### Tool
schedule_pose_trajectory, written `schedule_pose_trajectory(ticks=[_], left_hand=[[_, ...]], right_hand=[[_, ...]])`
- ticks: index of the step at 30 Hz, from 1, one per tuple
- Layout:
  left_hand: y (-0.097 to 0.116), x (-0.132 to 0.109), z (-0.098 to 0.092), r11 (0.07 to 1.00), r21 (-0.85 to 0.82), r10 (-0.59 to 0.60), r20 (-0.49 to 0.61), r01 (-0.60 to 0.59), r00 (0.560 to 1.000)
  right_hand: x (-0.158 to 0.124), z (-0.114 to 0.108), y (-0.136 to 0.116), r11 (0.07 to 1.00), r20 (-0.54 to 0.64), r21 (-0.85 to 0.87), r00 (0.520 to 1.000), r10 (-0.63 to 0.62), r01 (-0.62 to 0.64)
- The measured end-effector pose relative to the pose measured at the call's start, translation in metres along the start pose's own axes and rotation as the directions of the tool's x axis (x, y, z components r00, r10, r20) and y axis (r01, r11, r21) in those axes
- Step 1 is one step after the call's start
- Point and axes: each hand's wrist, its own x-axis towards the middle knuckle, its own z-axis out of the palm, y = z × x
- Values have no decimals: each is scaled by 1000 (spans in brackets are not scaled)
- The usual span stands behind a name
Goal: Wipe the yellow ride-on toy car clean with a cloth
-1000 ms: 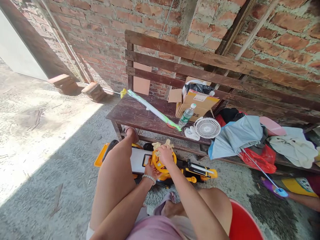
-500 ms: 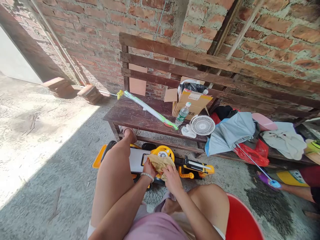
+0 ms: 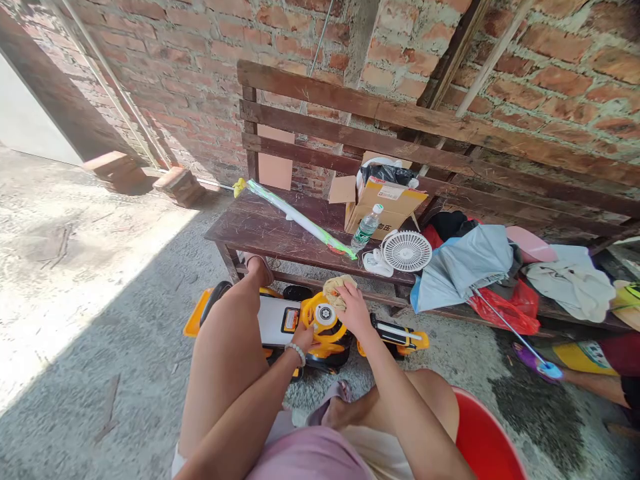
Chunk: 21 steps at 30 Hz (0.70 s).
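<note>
A yellow, white and black toy vehicle [image 3: 273,319] stands on the concrete in front of my knees, with a yellow steering wheel [image 3: 320,309] at its middle. My left hand [image 3: 304,338], with a beaded bracelet at the wrist, is closed on the near left rim of the wheel. My right hand [image 3: 354,308] presses a beige cloth [image 3: 334,293] against the far right side of the wheel, its fingers bent over the cloth. Part of the wheel's rim is hidden under the cloth and hand.
Behind the toy is a wooden bench [image 3: 240,227] with a wrapped umbrella-like item, bottle [image 3: 367,228], white fan [image 3: 407,251], box [image 3: 385,203] and grey umbrella [image 3: 463,260]. A red tub [image 3: 487,440] stands at lower right. Another person's foot [image 3: 550,371] is at right.
My right hand has moved up and away from me with the cloth. My left hand has let go of the cloth and now grips the wheel, which shows more fully.
</note>
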Motion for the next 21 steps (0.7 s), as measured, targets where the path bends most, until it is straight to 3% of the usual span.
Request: schedule_pose_trajectory(ticks=[4, 8, 14, 21], left_hand=[[4, -6, 2, 1000, -2, -20, -17, 20, 1000], [6, -9, 2, 1000, -10, -10, -32, 9, 999], [5, -9, 2, 1000, -22, -21, -47, 20, 999], [2, -7, 5, 999, -52, 13, -40, -15, 999]], right_hand=[[12, 14, -17, 998, 246, -62, 969, 22, -7], [1, 23, -20, 995, 222, -92, 973, 64, -44], [-44, 28, -35, 973, 155, -191, 974, 162, -132], [-98, 41, -43, 975, 203, -177, 965, 168, -133]])
